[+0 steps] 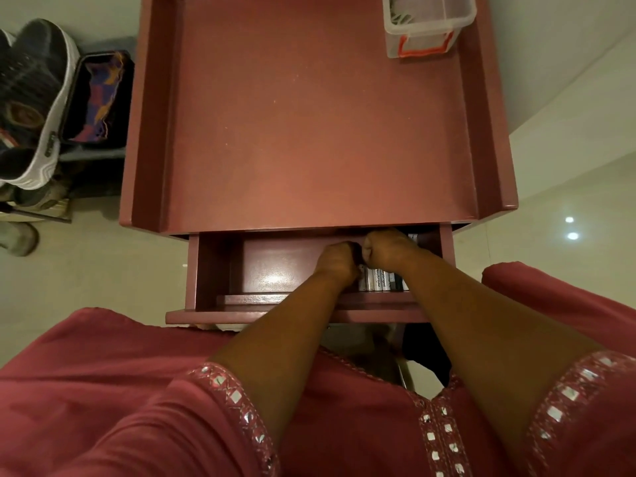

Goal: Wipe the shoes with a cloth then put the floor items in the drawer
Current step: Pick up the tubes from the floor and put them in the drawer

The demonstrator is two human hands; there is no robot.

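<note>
The dark red drawer [220, 270] of the table stands pulled open below the table top. Both my hands are inside it, at its right half. My left hand [335, 261] and my right hand [389, 249] sit knuckle to knuckle, fingers curled down around the top of a row of small labelled cases [380, 282] standing on edge. A dark piece shows between the two fists; what it is cannot be made out. The drawer's left half shows bare bottom. A grey shoe with a white sole [38, 98] stands on a rack at the left.
A clear plastic box with an orange handle [425, 25] stands on the table top [309, 115] at the back right. A patterned item in a black tray [98, 98] lies beside the shoes. More shoes [20, 237] stand on the pale floor at the left.
</note>
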